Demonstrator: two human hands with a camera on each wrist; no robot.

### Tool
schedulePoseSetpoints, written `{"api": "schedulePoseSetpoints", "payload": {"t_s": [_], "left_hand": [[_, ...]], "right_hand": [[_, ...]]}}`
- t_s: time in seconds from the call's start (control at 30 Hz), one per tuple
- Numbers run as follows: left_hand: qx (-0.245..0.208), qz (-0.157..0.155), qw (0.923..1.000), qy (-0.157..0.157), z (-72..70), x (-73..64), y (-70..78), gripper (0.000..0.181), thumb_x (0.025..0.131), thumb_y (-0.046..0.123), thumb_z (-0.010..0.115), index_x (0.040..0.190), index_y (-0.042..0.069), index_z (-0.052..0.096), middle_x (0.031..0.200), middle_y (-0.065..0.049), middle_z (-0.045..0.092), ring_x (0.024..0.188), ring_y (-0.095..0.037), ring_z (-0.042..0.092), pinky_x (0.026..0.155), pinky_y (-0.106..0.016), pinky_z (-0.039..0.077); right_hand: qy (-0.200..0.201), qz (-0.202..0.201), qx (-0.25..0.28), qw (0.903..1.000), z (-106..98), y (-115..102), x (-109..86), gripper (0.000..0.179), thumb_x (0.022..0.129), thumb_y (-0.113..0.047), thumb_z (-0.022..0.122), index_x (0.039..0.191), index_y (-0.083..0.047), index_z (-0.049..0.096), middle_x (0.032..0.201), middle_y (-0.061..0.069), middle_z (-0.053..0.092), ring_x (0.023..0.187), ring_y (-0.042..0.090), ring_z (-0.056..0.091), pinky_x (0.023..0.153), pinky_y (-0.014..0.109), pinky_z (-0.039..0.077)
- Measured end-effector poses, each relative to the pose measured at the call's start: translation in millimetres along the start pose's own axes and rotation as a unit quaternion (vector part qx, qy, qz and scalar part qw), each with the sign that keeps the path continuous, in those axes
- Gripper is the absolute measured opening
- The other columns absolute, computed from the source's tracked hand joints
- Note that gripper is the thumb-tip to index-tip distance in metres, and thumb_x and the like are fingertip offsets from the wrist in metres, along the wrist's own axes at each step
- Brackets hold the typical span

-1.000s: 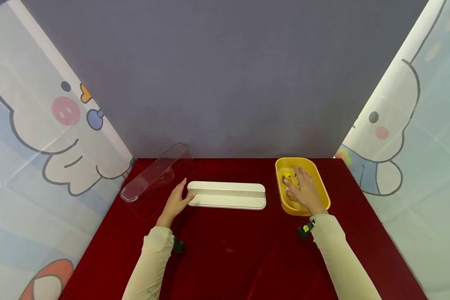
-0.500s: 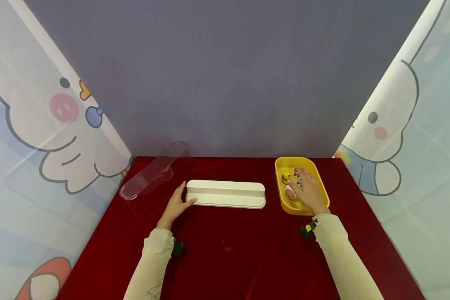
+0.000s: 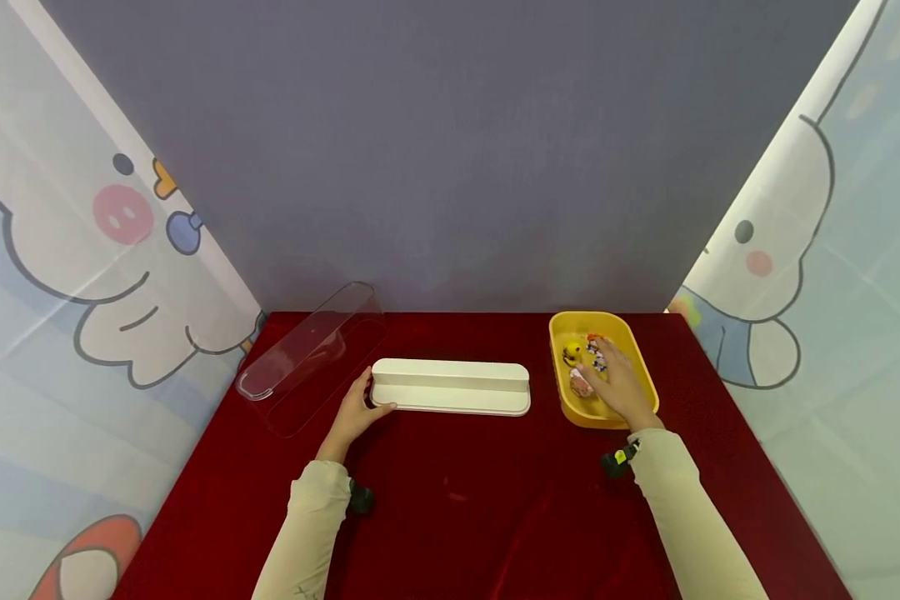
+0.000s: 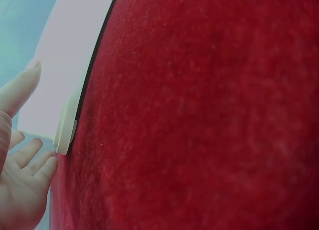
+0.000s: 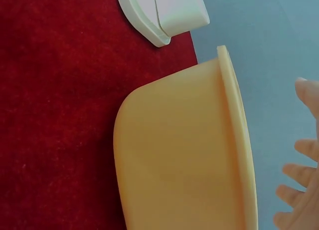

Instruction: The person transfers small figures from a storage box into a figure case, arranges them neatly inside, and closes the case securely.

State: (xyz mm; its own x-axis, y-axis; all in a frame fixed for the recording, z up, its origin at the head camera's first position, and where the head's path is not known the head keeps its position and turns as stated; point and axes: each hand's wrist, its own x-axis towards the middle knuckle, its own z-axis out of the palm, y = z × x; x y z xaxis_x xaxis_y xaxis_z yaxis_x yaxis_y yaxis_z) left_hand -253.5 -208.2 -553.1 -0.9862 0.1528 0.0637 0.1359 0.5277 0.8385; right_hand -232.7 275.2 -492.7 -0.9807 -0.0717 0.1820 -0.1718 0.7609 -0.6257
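Note:
In the head view a long white stepped base [image 3: 450, 388] lies on the red cloth. My left hand [image 3: 354, 417] is at its left end, thumb at the front edge and the other fingers beside the end. The left wrist view has that hand [image 4: 25, 185] with spread, relaxed fingers right at the end of the base [image 4: 67, 65]. My right hand [image 3: 621, 387] is over the yellow bin [image 3: 637, 350], fingers extended. Inside the bin lie a small yellow figure [image 3: 572, 353], a pinkish figure [image 3: 581, 383] and small multicoloured pieces [image 3: 598, 363], partly hidden by the hand.
A clear plastic cover [image 3: 300, 350] lies at a slant on the left, close to my left hand. Red cloth [image 3: 450, 500] covers the table, with a grey wall [image 3: 450, 167] behind it and printed curtains [image 3: 810, 333] on both sides.
My right hand has drawn back slightly to the right over the bin, uncovering more of the small figures. My left hand stays at the base's end, its thumb shifted slightly along the front edge.

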Motion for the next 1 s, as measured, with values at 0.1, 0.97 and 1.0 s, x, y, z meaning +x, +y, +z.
{"api": "schedulePoseSetpoints", "payload": {"t_s": [0.1, 0.97, 1.0], "left_hand": [[-0.009, -0.005, 0.9999, 0.003, 1.2, -0.8, -1.4, 0.101, 0.076, 0.019, 0.08, 0.149, -0.004, 0.014, 0.147, -0.028, 0.026, 0.133, -0.041, 0.032, 0.111, -0.053, 0.032], [-0.015, -0.034, 0.9991, 0.023, 9.3, -2.0, -7.1, 0.088, 0.075, -0.002, 0.076, 0.143, -0.013, 0.021, 0.147, -0.031, 0.026, 0.132, -0.042, 0.034, 0.108, -0.045, 0.038], [-0.018, -0.035, 0.9989, 0.024, 9.3, -1.7, -7.6, 0.087, 0.075, -0.002, 0.076, 0.143, -0.014, 0.021, 0.147, -0.031, 0.025, 0.132, -0.042, 0.034, 0.108, -0.045, 0.038]], "right_hand": [[-0.001, -0.002, 0.004, 1.0, 1.1, 0.5, -0.9, 0.072, 0.093, -0.032, 0.057, 0.145, 0.005, 0.026, 0.148, 0.032, 0.021, 0.135, 0.051, 0.018, 0.109, 0.068, 0.017], [-0.037, 0.022, 0.038, 0.9984, 4.3, 4.7, -4.7, 0.069, 0.092, -0.028, 0.059, 0.145, 0.005, 0.027, 0.146, 0.032, 0.026, 0.132, 0.05, 0.026, 0.108, 0.065, 0.025], [-0.038, 0.024, 0.037, 0.9983, 4.2, 4.7, -4.8, 0.07, 0.093, -0.028, 0.059, 0.145, 0.005, 0.028, 0.146, 0.032, 0.026, 0.132, 0.05, 0.026, 0.108, 0.065, 0.025]]}}
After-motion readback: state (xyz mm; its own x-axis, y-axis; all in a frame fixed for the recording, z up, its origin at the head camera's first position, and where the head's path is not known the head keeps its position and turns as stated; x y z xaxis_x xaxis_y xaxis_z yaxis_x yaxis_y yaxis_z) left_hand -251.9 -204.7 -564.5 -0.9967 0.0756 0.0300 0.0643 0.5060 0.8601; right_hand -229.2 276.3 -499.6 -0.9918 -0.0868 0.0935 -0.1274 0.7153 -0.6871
